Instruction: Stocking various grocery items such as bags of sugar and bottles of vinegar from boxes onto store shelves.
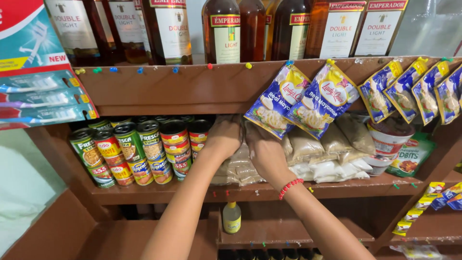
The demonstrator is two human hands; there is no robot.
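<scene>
I am reaching both hands into the middle shelf (159, 192) — left hand (224, 136) and right hand (266, 153) are closing their fingers on stacked clear bags of brown sugar (240, 168), right of the tuna cans (144, 151), lying flat.
</scene>
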